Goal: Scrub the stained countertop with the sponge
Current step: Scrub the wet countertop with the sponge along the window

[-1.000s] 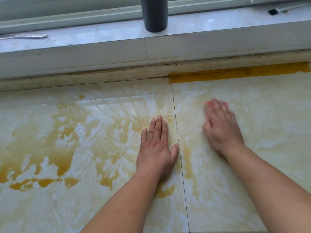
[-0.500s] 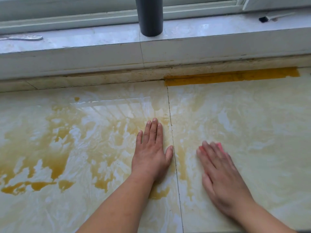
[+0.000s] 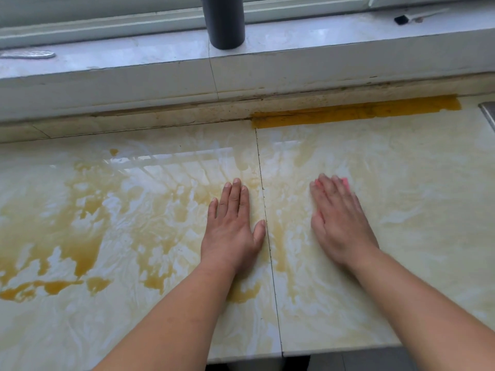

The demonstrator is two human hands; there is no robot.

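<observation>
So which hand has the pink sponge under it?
The right hand: it presses flat on the pink sponge, whose edge peeks out past its fingertips. The left hand rests flat on the bare stained countertop.

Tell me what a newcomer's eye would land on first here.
The yellow-brown stains pooled across the left half of the pale countertop, plus a darker strip along its back edge at right. Then the two flat hands: the left hand braced by the seam, the right hand pressing a pink sponge.

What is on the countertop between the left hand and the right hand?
In the head view, nothing stands between the left hand and the right hand: only wet, faintly yellow countertop, crossed by the thin seam beside the left thumb.
</observation>
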